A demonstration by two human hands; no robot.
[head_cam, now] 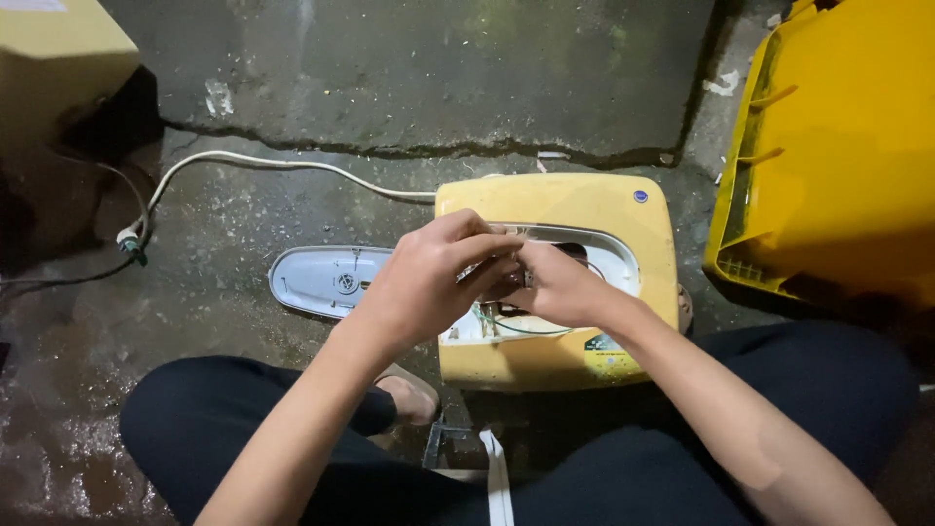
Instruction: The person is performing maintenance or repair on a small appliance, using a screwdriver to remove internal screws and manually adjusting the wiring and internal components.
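Observation:
A yellow boxy appliance (584,209) lies on the concrete floor in front of me, its front panel opened to show white plastic and green and white wires (506,326). My left hand (429,278) and my right hand (560,287) meet over the opening, fingers pinched together on a small dark part (516,278) inside it. Which hand holds the part I cannot tell exactly; both touch it. A white oval cover (321,282) lies face up on the floor to the left of the appliance.
A white cable (282,166) runs from the appliance to the left across wet cracked concrete. A large yellow plastic bin (828,156) stands at the right. A pale box (58,58) sits at the top left. My knees in dark trousers frame the bottom.

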